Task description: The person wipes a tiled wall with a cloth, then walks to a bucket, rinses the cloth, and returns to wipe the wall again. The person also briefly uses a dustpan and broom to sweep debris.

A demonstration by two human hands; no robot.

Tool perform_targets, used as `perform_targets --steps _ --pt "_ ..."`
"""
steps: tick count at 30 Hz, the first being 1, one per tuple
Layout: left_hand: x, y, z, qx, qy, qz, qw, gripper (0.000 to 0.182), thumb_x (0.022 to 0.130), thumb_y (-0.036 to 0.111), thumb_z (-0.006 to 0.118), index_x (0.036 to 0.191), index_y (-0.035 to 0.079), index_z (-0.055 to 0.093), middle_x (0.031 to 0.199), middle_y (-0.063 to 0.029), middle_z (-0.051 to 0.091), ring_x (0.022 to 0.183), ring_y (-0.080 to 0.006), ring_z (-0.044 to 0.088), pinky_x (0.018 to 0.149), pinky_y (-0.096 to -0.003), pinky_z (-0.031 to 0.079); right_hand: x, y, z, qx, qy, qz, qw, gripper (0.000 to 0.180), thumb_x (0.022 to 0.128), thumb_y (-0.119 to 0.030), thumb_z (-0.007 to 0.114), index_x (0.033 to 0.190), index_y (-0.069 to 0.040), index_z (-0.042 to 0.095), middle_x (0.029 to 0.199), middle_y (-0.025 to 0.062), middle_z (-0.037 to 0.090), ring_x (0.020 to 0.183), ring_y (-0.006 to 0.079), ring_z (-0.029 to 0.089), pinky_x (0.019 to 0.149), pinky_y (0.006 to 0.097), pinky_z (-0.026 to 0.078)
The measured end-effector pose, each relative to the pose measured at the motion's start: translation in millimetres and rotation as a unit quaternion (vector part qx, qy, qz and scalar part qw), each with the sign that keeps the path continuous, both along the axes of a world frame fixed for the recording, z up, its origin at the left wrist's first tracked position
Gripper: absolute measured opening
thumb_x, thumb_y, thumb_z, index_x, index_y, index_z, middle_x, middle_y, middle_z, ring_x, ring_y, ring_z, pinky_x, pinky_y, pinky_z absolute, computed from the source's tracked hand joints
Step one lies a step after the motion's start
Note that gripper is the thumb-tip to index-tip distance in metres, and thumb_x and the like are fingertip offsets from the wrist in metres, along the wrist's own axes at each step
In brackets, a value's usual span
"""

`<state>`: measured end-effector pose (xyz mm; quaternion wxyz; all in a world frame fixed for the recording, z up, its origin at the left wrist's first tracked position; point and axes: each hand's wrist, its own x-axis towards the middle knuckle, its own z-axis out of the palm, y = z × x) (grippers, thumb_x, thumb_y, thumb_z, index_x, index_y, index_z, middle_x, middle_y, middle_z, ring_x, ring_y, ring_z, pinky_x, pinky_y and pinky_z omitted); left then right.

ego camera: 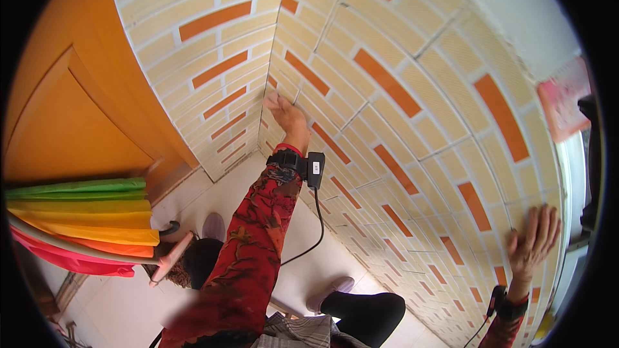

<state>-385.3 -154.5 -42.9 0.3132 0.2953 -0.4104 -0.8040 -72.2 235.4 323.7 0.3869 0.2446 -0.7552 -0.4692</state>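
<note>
In front of me two walls of cream and orange brick-pattern tile point(396, 164) meet in a corner. My left hand point(288, 118) reaches forward and touches the tile right beside that corner. Its fingers are bent and slightly blurred, and I cannot tell whether something small is under them. Far to the right, my right hand point(534, 239) rests against the tile near the wall's edge, fingers extended and nothing visible in it. Each wrist wears a black strap with a small cabled device point(316, 170) over a red patterned sleeve point(251, 241).
A brown wooden door point(82, 116) stands at left. Below it are rainbow-striped fabric point(82, 212) and a pink-headed broom point(173, 258). My shoes point(331, 292) are on the pale floor point(232, 174). A pink packet point(563, 99) sits high on the right.
</note>
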Motion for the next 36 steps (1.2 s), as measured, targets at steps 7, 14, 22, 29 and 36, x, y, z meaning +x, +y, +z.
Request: perform_targets --steps 7,14,22,29,36 --pt "109 102 213 -0.303 0.239 0.001 0.923 0.041 0.095 0.022 0.046 0.129 0.000 0.043 0.134 -0.0185 0.044 0.126 -0.0313 0.041 0.108 -0.0421 0.029 2 -9 0 -0.057 -0.020 0.004 0.998 0.052 0.088 -0.032 0.054 0.136 -0.013 0.049 0.142 0.0098 0.046 0.136 0.0320 0.037 0.114 0.0501 0.023" --pt "179 152 207 -0.627 0.424 -0.020 0.654 0.045 0.092 0.027 0.056 0.135 0.014 0.048 0.136 -0.0167 0.048 0.127 -0.0327 0.044 0.105 -0.0435 0.031 4 -7 0 -0.069 -0.027 -0.002 0.997 0.055 0.084 -0.028 0.058 0.136 -0.014 0.049 0.143 0.0085 0.045 0.137 0.0300 0.036 0.115 0.0490 0.022" --pt "31 -1 209 -0.485 0.251 0.062 0.835 0.052 0.097 0.030 0.045 0.140 0.002 0.037 0.145 -0.0221 0.035 0.137 -0.0370 0.031 0.114 -0.0454 0.020 2 -7 -2 -0.067 -0.024 -0.002 0.997 0.050 0.086 -0.030 0.056 0.133 -0.013 0.052 0.141 0.0104 0.046 0.134 0.0337 0.039 0.113 0.0525 0.024" --pt "30 -3 238 -0.441 0.237 0.100 0.860 0.057 0.098 0.035 0.040 0.140 -0.003 0.033 0.145 -0.0233 0.034 0.136 -0.0391 0.030 0.114 -0.0461 0.019 5 -14 1 -0.074 -0.020 -0.001 0.997 0.050 0.083 -0.032 0.058 0.130 -0.013 0.054 0.138 0.0084 0.049 0.133 0.0301 0.041 0.112 0.0498 0.027" --pt "176 165 232 -0.608 0.361 0.026 0.707 0.067 0.089 0.038 0.057 0.147 0.013 0.034 0.148 -0.0142 0.036 0.137 -0.0353 0.032 0.111 -0.0545 0.018 6 -15 2 -0.090 -0.032 -0.002 0.995 0.051 0.085 -0.031 0.056 0.133 -0.014 0.052 0.140 0.0055 0.048 0.135 0.0263 0.039 0.115 0.0466 0.024"
